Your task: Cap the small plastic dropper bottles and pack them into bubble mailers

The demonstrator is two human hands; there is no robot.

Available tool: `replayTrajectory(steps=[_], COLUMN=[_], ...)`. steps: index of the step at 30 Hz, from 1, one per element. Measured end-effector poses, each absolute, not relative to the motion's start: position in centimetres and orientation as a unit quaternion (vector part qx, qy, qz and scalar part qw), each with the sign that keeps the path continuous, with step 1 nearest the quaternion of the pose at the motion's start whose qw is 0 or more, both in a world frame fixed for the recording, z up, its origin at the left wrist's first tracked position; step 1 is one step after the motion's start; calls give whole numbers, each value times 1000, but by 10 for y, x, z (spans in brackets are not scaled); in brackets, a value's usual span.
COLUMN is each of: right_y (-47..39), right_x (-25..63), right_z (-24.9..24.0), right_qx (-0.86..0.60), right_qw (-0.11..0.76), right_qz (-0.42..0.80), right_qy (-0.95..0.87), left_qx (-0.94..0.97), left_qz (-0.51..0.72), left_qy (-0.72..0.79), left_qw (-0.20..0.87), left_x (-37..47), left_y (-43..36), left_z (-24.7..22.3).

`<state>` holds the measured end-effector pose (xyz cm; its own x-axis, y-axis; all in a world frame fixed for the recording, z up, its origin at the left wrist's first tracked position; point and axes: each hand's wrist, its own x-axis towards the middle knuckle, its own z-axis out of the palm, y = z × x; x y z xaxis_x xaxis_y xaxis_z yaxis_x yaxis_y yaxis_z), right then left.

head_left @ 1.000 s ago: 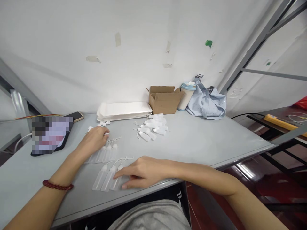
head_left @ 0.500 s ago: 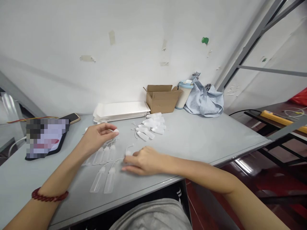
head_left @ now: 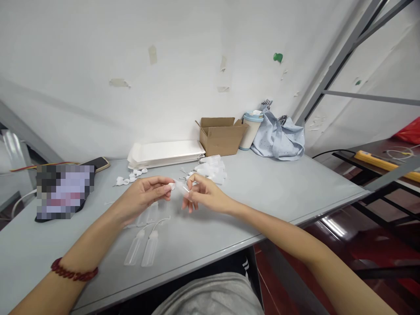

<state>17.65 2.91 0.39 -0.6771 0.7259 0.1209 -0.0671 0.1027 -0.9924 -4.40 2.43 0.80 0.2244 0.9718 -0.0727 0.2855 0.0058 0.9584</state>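
Observation:
Between the thumb and fingertips of my left hand (head_left: 149, 194) is a small white cap (head_left: 171, 186). My right hand (head_left: 206, 194) grips a small translucent squeeze bottle (head_left: 185, 190), tilted with its top toward the cap; whether the two touch I cannot tell. Below my left hand, two bottles with thin bent spouts, a left one (head_left: 134, 248) and a right one (head_left: 150, 249), lie side by side. Behind them is a row of similar bottles (head_left: 151, 214), partly hidden by my left hand. More white caps (head_left: 122, 180) lie beyond my left wrist.
A pile of bottles (head_left: 215, 166) lies behind my right hand. Along the wall stand flat white boxes (head_left: 167, 151), an open cardboard box (head_left: 221, 140), a lidded cup (head_left: 251, 131) and a blue cloth bag (head_left: 278, 138). At left are a blurred-out phone (head_left: 65, 192) and another phone (head_left: 100, 163).
My right hand has risen from the table near the front bottles, bringing a bottle up to my left hand. My left hand has moved right and slightly down with the cap, uncovering other caps.

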Motion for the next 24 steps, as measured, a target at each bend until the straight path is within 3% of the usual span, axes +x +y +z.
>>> replayTrajectory(steps=[10, 18, 24], right_y=[37, 37, 37], right_x=[178, 177, 177], right_z=[-1, -5, -6], right_qx=[-209, -216, -207], right_qw=[271, 289, 257], right_qz=[684, 692, 796], right_qy=[-644, -625, -506], left_qx=[617, 663, 659], left_qz=[343, 346, 402], left_qy=[477, 512, 494], left_qw=[523, 423, 400], left_x=[-40, -36, -32], left_y=[21, 18, 18], left_z=[10, 15, 11])
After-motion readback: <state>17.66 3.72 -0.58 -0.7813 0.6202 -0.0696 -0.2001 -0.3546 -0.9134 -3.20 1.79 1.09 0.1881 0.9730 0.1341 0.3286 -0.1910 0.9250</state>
